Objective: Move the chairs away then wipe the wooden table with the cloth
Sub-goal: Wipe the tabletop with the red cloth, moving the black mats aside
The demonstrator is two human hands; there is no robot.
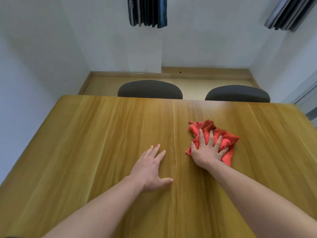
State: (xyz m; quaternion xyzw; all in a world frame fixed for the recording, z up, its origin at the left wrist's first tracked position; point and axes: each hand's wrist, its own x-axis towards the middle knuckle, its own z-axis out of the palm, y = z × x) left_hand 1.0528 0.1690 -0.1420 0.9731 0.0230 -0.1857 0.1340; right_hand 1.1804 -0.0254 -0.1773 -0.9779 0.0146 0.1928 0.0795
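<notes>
Crumpled red-orange cloth (pixel 221 138) right of centre in the frame, lying on the glossy, yellow-brown wooden table (pixel 103 134) with streaked grain. Right hand (pixel 208 150) flat on top of that cloth, fingers straight and spread, palm pressing down, nothing pinched. Left hand (pixel 151 169) lower centre, just left of the cloth and apart from it, resting flat on bare wood with fingers extended and thumb out to the side. Both bare forearms rising from the bottom edge. Along the table's far edge, upper middle of the frame, two dark grey rounded chair backs: one (pixel 150 90) centre, another (pixel 237 93) to its right. White walls behind; dark pleated curtains (pixel 147 12) at the top.
</notes>
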